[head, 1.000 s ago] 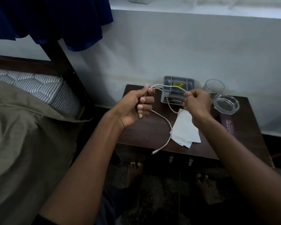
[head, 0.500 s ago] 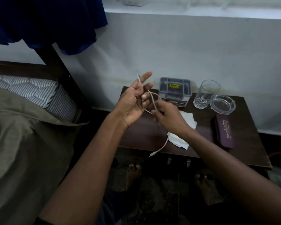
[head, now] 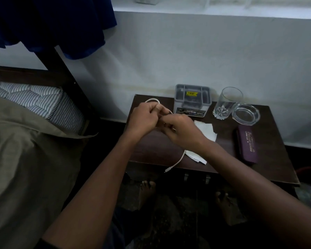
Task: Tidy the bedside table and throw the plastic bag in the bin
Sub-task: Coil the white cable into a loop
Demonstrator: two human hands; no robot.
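Observation:
A white cable (head: 178,162) is held over the dark wooden bedside table (head: 269,166). My left hand (head: 144,117) is closed on a loop of it that arches above my knuckles. Touching it on the right, my right hand (head: 181,130) pinches the same cable. The loose end with its plug hangs past the table's front edge. A crumpled white plastic bag (head: 207,132) lies flat on the table, partly under my right wrist.
At the table's back stand a grey compartment box (head: 192,99), a drinking glass (head: 226,103) and a clear glass ashtray (head: 245,114). A purple spectacle case (head: 248,146) lies at the right. A bed (head: 25,141) fills the left, blue cloth (head: 52,24) hangs above.
My left hand went from open fingers to a closed fist around the cable loop. My right hand moved up against it. The hanging tail of the cable is shorter.

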